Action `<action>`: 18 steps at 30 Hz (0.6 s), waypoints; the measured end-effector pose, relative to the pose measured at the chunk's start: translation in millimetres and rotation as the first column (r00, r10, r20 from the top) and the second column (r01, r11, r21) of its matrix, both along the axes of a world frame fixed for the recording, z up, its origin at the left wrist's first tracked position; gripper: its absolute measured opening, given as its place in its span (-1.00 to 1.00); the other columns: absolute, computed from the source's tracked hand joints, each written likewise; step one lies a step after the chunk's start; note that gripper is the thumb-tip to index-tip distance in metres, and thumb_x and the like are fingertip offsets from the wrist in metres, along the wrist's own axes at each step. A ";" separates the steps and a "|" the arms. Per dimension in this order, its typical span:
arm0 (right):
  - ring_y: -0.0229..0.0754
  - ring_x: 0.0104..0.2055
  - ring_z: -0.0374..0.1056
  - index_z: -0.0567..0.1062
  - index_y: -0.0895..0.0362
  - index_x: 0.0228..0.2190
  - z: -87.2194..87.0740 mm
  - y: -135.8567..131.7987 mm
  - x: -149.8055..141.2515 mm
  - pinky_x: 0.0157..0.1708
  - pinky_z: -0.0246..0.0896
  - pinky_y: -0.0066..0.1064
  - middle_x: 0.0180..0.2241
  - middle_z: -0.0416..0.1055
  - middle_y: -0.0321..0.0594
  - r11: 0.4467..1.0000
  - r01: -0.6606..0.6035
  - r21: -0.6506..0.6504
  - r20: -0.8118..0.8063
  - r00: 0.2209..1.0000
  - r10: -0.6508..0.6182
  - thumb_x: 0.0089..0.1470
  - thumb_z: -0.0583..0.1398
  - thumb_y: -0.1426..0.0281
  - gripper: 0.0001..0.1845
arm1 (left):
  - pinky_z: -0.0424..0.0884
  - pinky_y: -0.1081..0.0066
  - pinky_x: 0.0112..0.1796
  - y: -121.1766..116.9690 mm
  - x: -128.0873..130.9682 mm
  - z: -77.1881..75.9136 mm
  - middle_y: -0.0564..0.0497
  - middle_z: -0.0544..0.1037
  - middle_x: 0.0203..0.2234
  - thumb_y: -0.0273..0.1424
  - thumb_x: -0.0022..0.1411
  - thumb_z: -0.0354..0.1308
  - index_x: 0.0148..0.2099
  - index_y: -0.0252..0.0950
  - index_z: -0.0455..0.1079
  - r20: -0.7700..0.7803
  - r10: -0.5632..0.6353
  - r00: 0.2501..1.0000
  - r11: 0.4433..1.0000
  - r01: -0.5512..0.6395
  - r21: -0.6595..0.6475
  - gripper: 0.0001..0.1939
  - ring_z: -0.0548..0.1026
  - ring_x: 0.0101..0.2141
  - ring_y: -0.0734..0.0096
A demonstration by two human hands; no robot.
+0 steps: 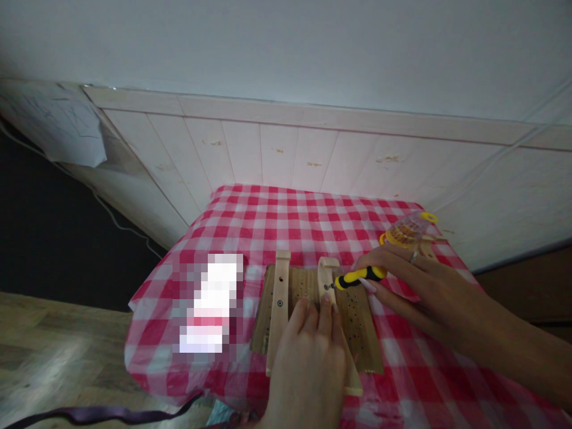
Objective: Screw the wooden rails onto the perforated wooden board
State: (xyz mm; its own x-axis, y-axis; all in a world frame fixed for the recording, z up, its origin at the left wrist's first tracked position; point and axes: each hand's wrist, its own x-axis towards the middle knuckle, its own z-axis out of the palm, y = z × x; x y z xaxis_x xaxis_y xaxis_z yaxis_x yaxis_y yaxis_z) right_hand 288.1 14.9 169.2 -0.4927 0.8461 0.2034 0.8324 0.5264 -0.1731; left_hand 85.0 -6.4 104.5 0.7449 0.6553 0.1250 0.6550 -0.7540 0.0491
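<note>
My right hand [402, 280] comes in from the right and is closed around a yellow-and-black screwdriver [360, 277]. The screwdriver's metal tip meets a screw head on a pale wooden slat [328, 280]. My left hand [308, 369] presses its fingertips on that slat and the slatted board's rough wooden panel [357, 322], which has many small holes. A second pale slat [279, 310], fixed by a visible screw, lies parallel to its left. The lower part of the first slat is hidden under my left hand.
A pixelated, blurred white-and-red object [210, 304] stands left of the board on a red-and-white gingham tablecloth [286, 220]. A clear container with a yellow lid [406, 231] lies behind my right hand. A white panelled wall [268, 149] rises behind the table.
</note>
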 end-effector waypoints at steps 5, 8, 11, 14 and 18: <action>-0.06 -0.36 0.51 0.46 0.05 -0.14 1.0 6.0 -0.7 -0.42 0.33 -0.27 -0.21 0.57 -0.12 1.000 0.020 -0.019 -0.018 1.000 -0.020 0.39 -0.03 0.18 -0.66 | 0.53 0.25 0.00 0.2 0.3 2.2 -0.28 0.56 0.07 -0.40 0.42 0.04 0.13 -0.55 0.48 -0.011 -0.012 1.000 1.000 0.011 -0.018 -0.61 0.62 -0.02 0.17; -0.07 -0.40 0.49 0.47 0.08 -0.16 -2.0 10.9 -1.6 -0.42 0.32 -0.26 -0.24 0.57 -0.10 0.999 0.041 0.007 0.023 0.999 -0.042 0.40 -0.04 0.18 -0.63 | 0.53 0.24 0.01 -0.5 0.6 3.3 -0.28 0.55 0.08 -0.44 0.42 0.02 0.14 -0.55 0.47 -0.027 -0.004 1.000 0.999 0.003 -0.035 -0.62 0.62 -0.01 0.18; -0.04 -0.37 0.49 0.48 0.11 -0.21 -5.4 15.1 -3.0 -0.41 0.32 -0.26 -0.29 0.56 -0.09 0.997 0.046 0.066 0.061 0.997 -0.050 0.41 -0.07 0.16 -0.58 | 0.55 0.23 0.01 -0.1 1.6 3.3 -0.28 0.55 0.08 -0.45 0.40 0.05 0.16 -0.57 0.45 -0.062 -0.012 0.998 0.999 0.009 -0.054 -0.61 0.62 -0.02 0.14; -0.03 -0.35 0.49 0.49 0.12 -0.24 -4.0 16.5 -7.0 -0.41 0.32 -0.28 -0.32 0.55 -0.10 0.996 0.032 0.087 0.078 0.996 -0.039 0.41 -0.06 0.16 -0.56 | 0.55 0.23 0.02 0.9 2.2 3.2 -0.29 0.55 0.08 -0.44 0.40 0.06 0.17 -0.59 0.44 -0.072 -0.024 0.997 0.998 0.019 -0.067 -0.59 0.62 -0.01 0.13; -0.10 -0.33 0.48 0.54 0.09 -0.19 5.9 15.2 -15.2 -0.35 0.34 -0.31 -0.29 0.56 -0.12 0.999 -0.040 0.037 0.032 0.999 0.038 0.41 -0.04 0.22 -0.60 | 0.55 0.24 0.03 1.2 1.6 4.5 -0.30 0.54 0.09 -0.43 0.42 0.05 0.17 -0.59 0.44 -0.064 -0.029 0.998 0.998 0.025 -0.062 -0.61 0.61 0.00 0.16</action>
